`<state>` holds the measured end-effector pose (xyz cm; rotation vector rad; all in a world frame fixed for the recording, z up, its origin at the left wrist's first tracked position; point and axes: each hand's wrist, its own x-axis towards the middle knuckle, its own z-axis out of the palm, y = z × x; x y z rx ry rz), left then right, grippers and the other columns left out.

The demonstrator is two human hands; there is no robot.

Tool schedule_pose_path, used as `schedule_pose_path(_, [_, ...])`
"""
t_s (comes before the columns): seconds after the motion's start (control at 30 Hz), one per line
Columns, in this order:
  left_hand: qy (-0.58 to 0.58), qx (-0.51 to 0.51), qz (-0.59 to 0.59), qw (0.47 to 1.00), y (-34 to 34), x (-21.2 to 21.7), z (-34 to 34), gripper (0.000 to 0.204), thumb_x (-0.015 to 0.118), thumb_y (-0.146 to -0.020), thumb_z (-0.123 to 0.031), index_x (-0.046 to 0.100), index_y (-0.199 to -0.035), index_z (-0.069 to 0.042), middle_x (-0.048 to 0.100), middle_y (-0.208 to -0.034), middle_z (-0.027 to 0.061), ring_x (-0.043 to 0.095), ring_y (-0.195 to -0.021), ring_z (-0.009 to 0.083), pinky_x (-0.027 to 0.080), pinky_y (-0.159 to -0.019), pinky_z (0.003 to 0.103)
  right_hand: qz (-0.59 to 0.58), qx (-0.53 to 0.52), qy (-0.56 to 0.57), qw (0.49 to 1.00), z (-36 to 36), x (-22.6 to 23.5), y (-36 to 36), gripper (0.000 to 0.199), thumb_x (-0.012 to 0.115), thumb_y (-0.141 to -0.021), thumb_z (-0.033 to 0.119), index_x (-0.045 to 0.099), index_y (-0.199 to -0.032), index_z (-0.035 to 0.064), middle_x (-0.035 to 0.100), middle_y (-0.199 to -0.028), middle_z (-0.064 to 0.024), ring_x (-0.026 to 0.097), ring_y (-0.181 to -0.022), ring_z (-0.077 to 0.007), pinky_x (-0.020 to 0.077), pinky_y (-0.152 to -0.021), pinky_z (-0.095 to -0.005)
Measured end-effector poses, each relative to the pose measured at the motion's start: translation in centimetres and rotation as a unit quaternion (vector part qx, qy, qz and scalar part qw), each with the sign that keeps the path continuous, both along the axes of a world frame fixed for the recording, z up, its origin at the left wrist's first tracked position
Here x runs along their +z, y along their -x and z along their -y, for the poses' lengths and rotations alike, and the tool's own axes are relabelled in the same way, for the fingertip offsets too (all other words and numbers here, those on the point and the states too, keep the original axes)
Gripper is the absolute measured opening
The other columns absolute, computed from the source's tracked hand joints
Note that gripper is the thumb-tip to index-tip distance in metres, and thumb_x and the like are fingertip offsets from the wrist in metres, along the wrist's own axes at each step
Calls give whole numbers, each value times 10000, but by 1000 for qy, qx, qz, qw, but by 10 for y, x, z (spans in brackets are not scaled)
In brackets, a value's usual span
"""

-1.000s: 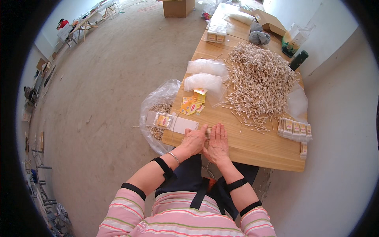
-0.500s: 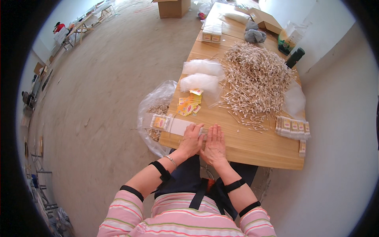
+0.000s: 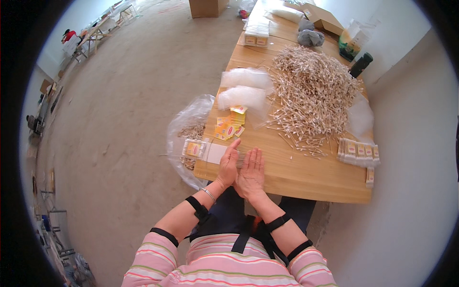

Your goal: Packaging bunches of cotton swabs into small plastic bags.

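Note:
Near the front left of the wooden table (image 3: 306, 178), my left hand (image 3: 228, 166) stands on its edge with fingers stretched out. Beside it my right hand (image 3: 251, 176) lies with its fingers straight and side by side. A small row of cotton swabs (image 3: 241, 159) lies between the two hands, partly hidden by them. Just left of my left hand is a white card strip (image 3: 216, 154), and at its far end sits a clear packet of cotton swabs (image 3: 194, 149) with a yellow label. Yellow printed cards (image 3: 229, 128) lie in a loose pile beyond.
A large heap of loose cotton swabs (image 3: 313, 95) covers the table's middle. Clear plastic bags (image 3: 244, 98) lie to its left. Filled swab packs (image 3: 357, 151) line the right edge; more packs (image 3: 256, 38) stand at the back. A plastic sack of swabs (image 3: 184, 134) is at the left edge.
My left hand has turned up onto its edge, its fingers now straighter. My right hand has shifted slightly left. The view has moved a little.

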<state>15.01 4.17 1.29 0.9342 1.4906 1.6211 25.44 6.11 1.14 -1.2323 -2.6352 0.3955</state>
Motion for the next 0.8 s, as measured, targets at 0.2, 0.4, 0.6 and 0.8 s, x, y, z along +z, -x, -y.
schedule_pose_path(0.2, [-3, 29, 18, 999, 34, -2, 7, 488, 345, -1010, -331, 438, -1325, 30, 451, -1367, 131, 376, -1285, 193, 240, -1091, 308, -4, 9, 0, 1000, 10, 1, 38, 790, 468, -868, 381, 152, -1396, -115, 119, -1482, -292, 60, -1401, -422, 39, -1136, -492])
schedule_pose_path(0.4, [15, 35, 4, 999, 45, -2, 13, 495, 345, -1009, -350, 439, -1333, 11, 448, -1375, 120, 368, -1292, 186, 244, -1092, 309, -10, 29, 27, 999, 12, 3, 43, 785, 470, -873, 378, 154, -1395, -116, 118, -1483, -289, 60, -1402, -413, 48, -1138, -487])
schedule_pose_path(0.6, [15, 11, -1, 1000, 48, 4, 15, 494, 319, -1011, -334, 446, -1318, 32, 462, -1362, 158, 370, -1309, 231, 245, -1091, 317, -16, 36, 45, 998, 11, 8, 42, 773, 469, -877, 379, 172, -1393, -115, 114, -1484, -287, 48, -1405, -408, 28, -1141, -480])
schedule_pose_path(0.8, [9, 15, 4, 1000, 46, 8, 12, 508, 319, -1011, -353, 440, -1325, 27, 443, -1379, 159, 342, -1329, 232, 225, -1101, 318, -16, 25, 33, 999, 10, 5, 46, 766, 473, -880, 374, 172, -1394, -108, 111, -1487, -282, 47, -1404, -411, 29, -1140, -482])
